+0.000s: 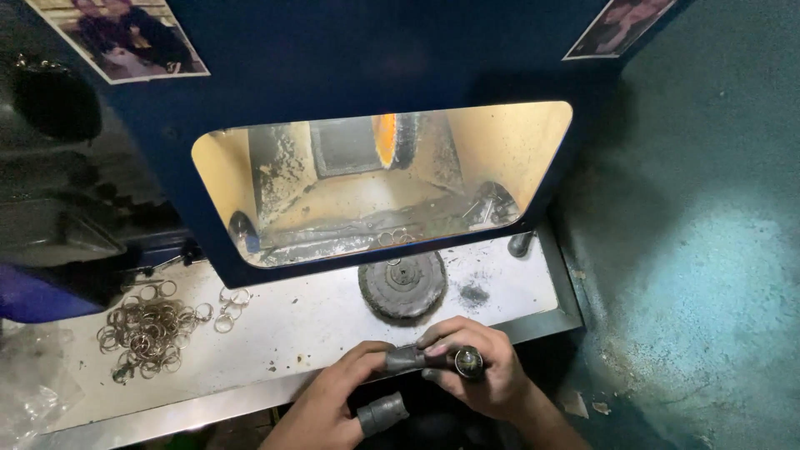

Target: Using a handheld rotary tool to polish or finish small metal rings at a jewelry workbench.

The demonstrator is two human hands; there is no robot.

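Nearest camera: left hand (333,400), thumb in grey wrap, fingers curled shut on taped end of grey tool (433,359). Right hand (479,371) closes round same tool, shiny round tip poking out between fingers, over bench edge.

Far left on bench (292,329): heap of metal rings (150,329), few loose rings (232,298) beside. Centre: dark buffing disc (403,286) lying flat, just ahead of hands. Behind: blue hood (333,75), lit opening, orange-edged wheel (392,140) inside.

Judgement: two-hand grip, keep taped fingers snug, tool steady.

Two rectangular photo prints (125,37) (617,25) stuck on blue machine housing (333,58), top corners.
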